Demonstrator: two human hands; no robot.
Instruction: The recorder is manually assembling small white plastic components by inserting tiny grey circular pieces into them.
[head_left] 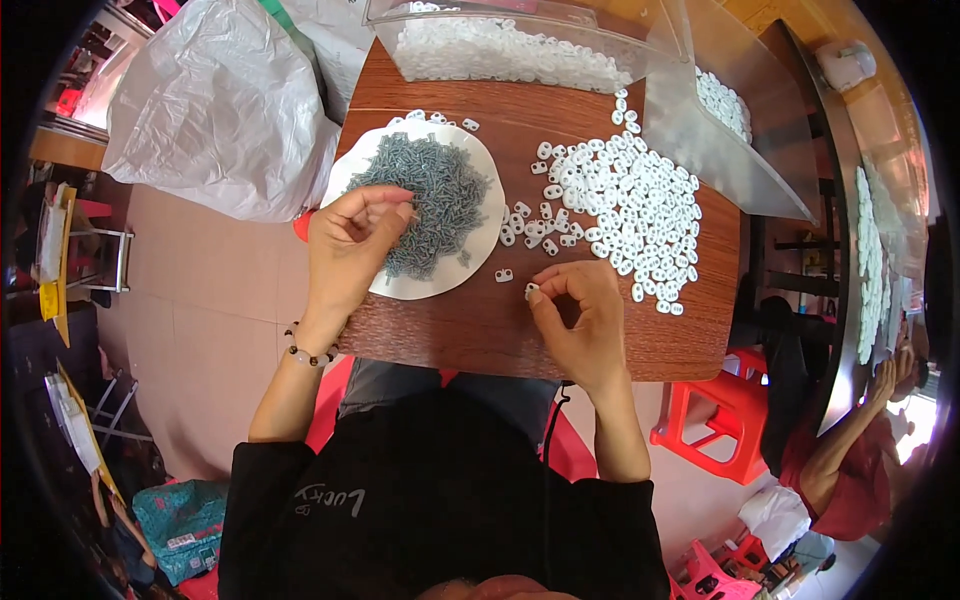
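My left hand (352, 240) is over a white scalloped plate (402, 288) heaped with small grey screws (445, 195). Its thumb and forefinger come together above the heap; whatever they pinch is too small to make out. Lower on the right, my right hand (588, 315) pinches a small white oval plastic piece (532, 289) between thumb and forefinger, just above the table's near part. Another such loose piece (503, 275) lies between the plate and that hand. Many more white pieces (640, 205), each with two holes, spread across the table's right side.
Clear bins of white pieces (510, 55) stand along the table's (450, 335) far edge, a slanted clear panel (715, 150) at right. A big white sack (215, 110) is at left, a red stool (715, 425) at right. Another person's arm (850, 430) shows far right.
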